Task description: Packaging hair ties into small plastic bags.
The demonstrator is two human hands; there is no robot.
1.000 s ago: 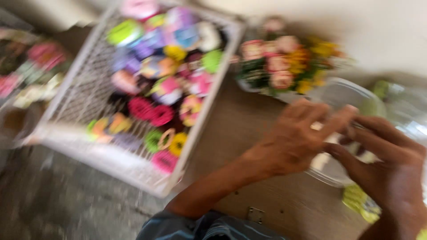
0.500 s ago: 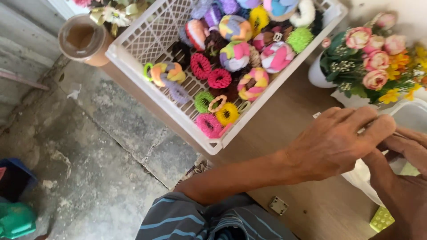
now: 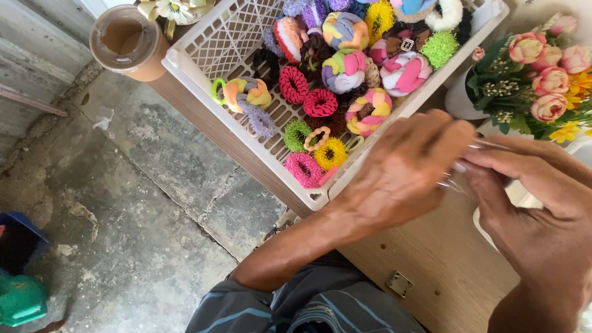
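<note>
My left hand [image 3: 401, 169] and my right hand [image 3: 536, 197] meet over the wooden table [image 3: 431, 259], both pinching a thin clear plastic piece [image 3: 459, 179] between their fingertips. What the piece belongs to is hidden by my hands. Just left of my left hand lies a white plastic basket [image 3: 203, 74] filled with several colourful crocheted hair scrunchies [image 3: 345, 68].
A white pot of artificial pink and yellow flowers [image 3: 536, 74] stands behind my hands. A brown cup with a clear lid [image 3: 126, 40] sits at the table's far left corner. A cracked concrete floor [image 3: 123, 216] lies to the left, with a green and blue object [image 3: 18, 277] on it.
The view has steadied and shifted. My hands have risen and moved left toward the basket's edge, away from the clear container they were at, still working the clear plastic.
</note>
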